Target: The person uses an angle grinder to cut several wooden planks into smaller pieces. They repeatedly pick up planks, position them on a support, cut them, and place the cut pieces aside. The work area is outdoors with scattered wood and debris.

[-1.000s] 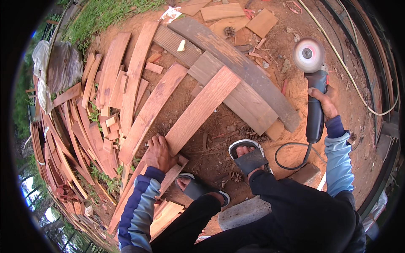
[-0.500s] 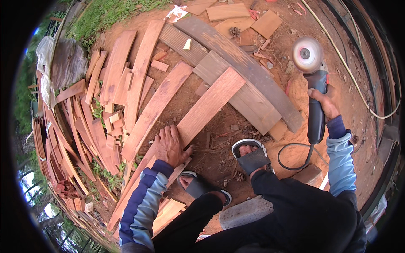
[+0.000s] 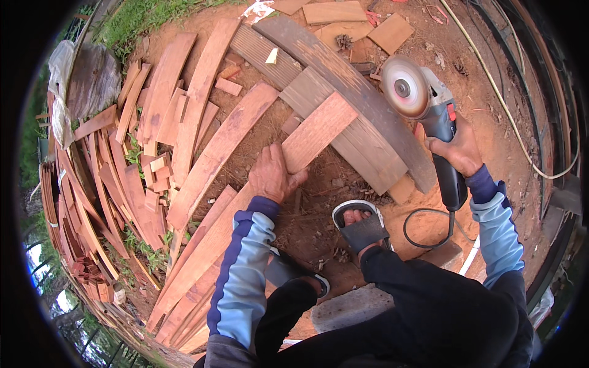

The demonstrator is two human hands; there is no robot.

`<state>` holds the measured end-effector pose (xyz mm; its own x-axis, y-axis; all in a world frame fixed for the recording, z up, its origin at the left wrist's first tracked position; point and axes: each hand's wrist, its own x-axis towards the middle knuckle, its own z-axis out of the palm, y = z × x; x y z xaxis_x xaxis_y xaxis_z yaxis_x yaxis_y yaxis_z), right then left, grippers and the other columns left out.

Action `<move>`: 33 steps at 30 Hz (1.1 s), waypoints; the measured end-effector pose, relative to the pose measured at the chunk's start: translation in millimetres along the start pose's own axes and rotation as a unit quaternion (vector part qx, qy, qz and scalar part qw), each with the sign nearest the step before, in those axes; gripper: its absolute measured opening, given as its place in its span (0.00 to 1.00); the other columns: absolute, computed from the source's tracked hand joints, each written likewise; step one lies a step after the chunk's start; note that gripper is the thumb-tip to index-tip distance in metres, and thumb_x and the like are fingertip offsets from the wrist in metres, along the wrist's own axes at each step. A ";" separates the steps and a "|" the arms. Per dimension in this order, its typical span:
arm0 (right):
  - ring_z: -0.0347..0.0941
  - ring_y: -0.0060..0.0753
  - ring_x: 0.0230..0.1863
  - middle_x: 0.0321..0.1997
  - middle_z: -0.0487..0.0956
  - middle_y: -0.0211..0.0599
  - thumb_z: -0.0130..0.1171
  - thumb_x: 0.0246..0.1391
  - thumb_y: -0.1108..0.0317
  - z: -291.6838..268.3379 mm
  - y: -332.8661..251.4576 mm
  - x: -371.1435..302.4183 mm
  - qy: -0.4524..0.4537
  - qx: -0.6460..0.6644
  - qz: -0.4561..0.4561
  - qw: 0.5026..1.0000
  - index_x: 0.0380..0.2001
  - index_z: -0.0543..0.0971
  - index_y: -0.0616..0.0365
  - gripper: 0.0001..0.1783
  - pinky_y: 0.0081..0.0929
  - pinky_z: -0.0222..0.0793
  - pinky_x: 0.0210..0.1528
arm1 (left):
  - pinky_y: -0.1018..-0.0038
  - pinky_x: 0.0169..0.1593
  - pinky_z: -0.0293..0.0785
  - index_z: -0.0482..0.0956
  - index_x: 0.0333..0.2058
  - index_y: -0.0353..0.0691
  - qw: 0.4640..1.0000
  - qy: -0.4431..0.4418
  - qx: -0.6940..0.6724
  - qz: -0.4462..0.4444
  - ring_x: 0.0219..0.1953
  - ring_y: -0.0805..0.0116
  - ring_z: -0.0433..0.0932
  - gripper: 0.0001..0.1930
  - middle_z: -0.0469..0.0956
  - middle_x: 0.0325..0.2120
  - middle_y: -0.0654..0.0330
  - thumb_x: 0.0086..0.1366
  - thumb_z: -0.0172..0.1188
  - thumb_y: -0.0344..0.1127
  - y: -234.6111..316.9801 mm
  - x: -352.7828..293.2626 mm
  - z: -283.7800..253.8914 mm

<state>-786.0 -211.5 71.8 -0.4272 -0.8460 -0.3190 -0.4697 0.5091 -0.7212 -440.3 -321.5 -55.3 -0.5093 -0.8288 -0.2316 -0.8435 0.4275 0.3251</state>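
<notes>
Reddish plank (image 3: pixel 288 162), lying aslant on the bare dirt (image 3: pixel 491 132) amid offcuts: left hand (image 3: pixel 273 175) pressed flat and spread on it to steady it, right hand (image 3: pixel 457 147) gripping the angle grinder (image 3: pixel 429 110) (disc raised clear, cord trailing).

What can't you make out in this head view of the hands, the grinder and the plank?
- Left hand palm and the plank part beneath it: hidden by the hand.
- Angle grinder switch and grip: covered by the right hand.
- Whether the sanding disc spins: cannot tell.
- Cable far end: behind the leg.
</notes>
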 end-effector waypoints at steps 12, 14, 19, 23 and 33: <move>0.78 0.46 0.30 0.27 0.77 0.55 0.68 0.34 0.63 20.9 -3.9 4.7 -0.047 -0.152 -0.084 0.984 0.41 0.71 0.74 0.31 0.37 0.72 0.35 | 0.58 0.43 0.77 0.68 0.44 0.36 0.999 0.016 0.028 -0.010 0.41 0.49 0.78 0.38 0.73 0.37 0.50 0.46 0.70 0.60 2.5 0.5 1.0; 0.78 0.47 0.29 0.27 0.77 0.55 0.68 0.34 0.63 22.2 -0.7 7.2 -0.051 -0.169 -0.085 0.981 0.40 0.70 0.75 0.32 0.37 0.72 0.34 | 0.58 0.43 0.77 0.68 0.44 0.36 1.000 0.010 0.022 -0.013 0.41 0.49 0.78 0.38 0.73 0.37 0.50 0.46 0.70 0.60 3.4 1.2 0.8; 0.77 0.44 0.31 0.28 0.77 0.54 0.68 0.33 0.64 24.3 -1.4 9.9 -0.072 -0.185 -0.067 0.978 0.43 0.70 0.74 0.33 0.36 0.72 0.36 | 0.59 0.44 0.77 0.68 0.44 0.36 1.000 0.006 0.021 -0.019 0.42 0.49 0.78 0.37 0.73 0.38 0.50 0.46 0.70 0.60 5.3 1.0 -0.9; 0.77 0.44 0.30 0.29 0.78 0.54 0.68 0.33 0.64 25.5 -1.1 10.5 -0.078 -0.189 -0.065 0.977 0.43 0.70 0.75 0.34 0.36 0.73 0.36 | 0.60 0.45 0.77 0.69 0.43 0.37 0.999 -0.005 0.019 -0.025 0.42 0.50 0.78 0.36 0.73 0.38 0.50 0.47 0.70 0.59 6.3 1.6 -3.1; 0.79 0.47 0.29 0.27 0.78 0.56 0.68 0.33 0.63 26.4 -3.5 10.5 -0.078 -0.197 -0.064 0.975 0.42 0.70 0.77 0.34 0.37 0.73 0.34 | 0.60 0.46 0.77 0.69 0.43 0.37 0.999 -0.016 0.025 -0.033 0.43 0.51 0.78 0.36 0.73 0.38 0.50 0.46 0.70 0.59 7.5 2.9 -3.2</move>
<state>-768.4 -226.4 54.8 -0.2376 -0.9046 -0.3539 -0.7845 0.3936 -0.4793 -447.5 -321.9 -50.6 -0.4577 -0.8436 -0.2809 -0.8821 0.3913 0.2622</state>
